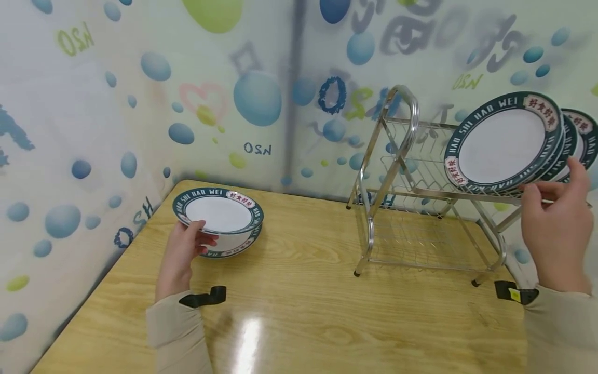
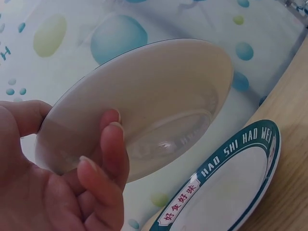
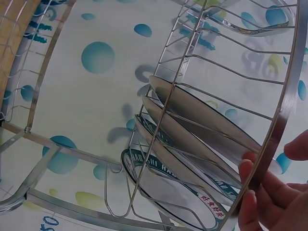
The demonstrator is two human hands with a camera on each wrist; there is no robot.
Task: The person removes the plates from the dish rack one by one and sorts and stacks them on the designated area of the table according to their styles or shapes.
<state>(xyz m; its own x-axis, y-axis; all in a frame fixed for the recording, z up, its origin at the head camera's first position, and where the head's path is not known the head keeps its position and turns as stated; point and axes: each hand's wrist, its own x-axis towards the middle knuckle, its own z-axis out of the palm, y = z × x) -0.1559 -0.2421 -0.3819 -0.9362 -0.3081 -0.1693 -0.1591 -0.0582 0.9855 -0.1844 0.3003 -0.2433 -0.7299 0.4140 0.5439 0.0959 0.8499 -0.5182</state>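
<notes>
My left hand [image 1: 179, 254] pinches a white plate [image 1: 219, 213] by its near-left rim, thumb on top and fingers beneath. The plate has a dark green lettered border. In the left wrist view its pale underside [image 2: 159, 96] is tilted up, above a second plate [image 2: 226, 192] on the table. My right hand [image 1: 558, 228] is at the front of the metal dish rack [image 1: 411, 130]. In the right wrist view its fingertips [image 3: 246, 168] touch the rack's front rail beside the rims of the plates [image 3: 192, 139], and the thumb stands apart. Several matching plates lean in the upper tier.
The rack's lower wire tier [image 1: 420, 244] stands over the wooden table [image 1: 299, 311]. A patterned wall [image 1: 261, 156] rises right behind the rack and table. Another wall [image 1: 60, 171] runs along the table's left edge.
</notes>
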